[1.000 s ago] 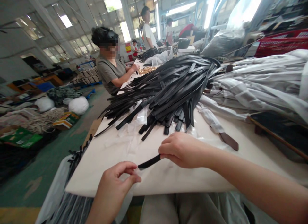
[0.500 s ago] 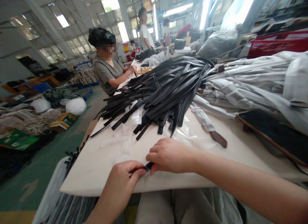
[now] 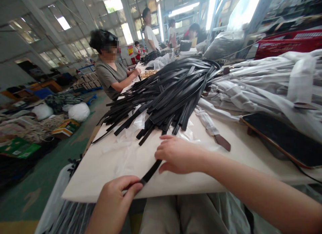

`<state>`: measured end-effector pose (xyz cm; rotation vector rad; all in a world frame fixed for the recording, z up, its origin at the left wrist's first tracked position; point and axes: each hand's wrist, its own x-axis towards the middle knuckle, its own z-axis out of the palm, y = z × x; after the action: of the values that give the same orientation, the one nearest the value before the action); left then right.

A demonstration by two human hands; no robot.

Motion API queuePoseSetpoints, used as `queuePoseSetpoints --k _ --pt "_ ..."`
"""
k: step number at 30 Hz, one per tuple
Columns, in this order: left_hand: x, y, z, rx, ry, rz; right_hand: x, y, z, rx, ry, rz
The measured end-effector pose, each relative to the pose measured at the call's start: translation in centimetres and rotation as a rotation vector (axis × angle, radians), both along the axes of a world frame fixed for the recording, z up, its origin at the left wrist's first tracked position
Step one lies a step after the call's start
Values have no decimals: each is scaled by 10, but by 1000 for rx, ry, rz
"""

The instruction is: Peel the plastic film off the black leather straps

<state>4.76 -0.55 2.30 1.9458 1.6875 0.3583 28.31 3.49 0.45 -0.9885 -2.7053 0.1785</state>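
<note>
My left hand (image 3: pixel 112 202) is shut on one end of a black leather strap (image 3: pixel 150 172), close to the near table edge. The strap's far end reaches my right hand (image 3: pixel 178 154), which is open with its fingers apart and lies just beside that tip. Beyond both hands, a large heap of black leather straps (image 3: pixel 166 96) lies across the white table (image 3: pixel 100 183) on crumpled clear plastic sheeting (image 3: pixel 120 153).
A brown strap end (image 3: pixel 222 142) sticks from white-wrapped bundles (image 3: pixel 251 90) on the right, next to a dark wood-edged board (image 3: pixel 281 136). A seated co-worker (image 3: pixel 109 66) works at the table's far side beside a pile of small gold-coloured parts (image 3: pixel 148 73). The floor on the left holds bags and boxes.
The black strap has passed from my right hand to my left hand. My right hand has let go and opened, and the strap now points up and to the right.
</note>
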Motion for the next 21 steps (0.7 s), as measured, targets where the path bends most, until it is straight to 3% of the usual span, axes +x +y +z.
queuePoseSetpoints --k 3,5,8,10,15,17,21 --pt "-12 1 0 24 31 123 12 10 4 14 -42 -136" --pt "-7 1 -1 33 25 132 7 7 5 7 -27 -56" --pt "11 -1 -3 26 -4 25 -6 -3 3 -39 -10 119" --pt "15 -2 -5 3 -5 -29 -6 -3 2 -75 -29 138" --pt "-18 1 -10 -18 45 115 21 17 6 -125 -153 -166" --pt "-21 1 -12 -18 35 126 21 18 8 -108 -110 -123" --pt "10 -1 -14 -21 -17 32 -1 2 5 -123 -85 61"
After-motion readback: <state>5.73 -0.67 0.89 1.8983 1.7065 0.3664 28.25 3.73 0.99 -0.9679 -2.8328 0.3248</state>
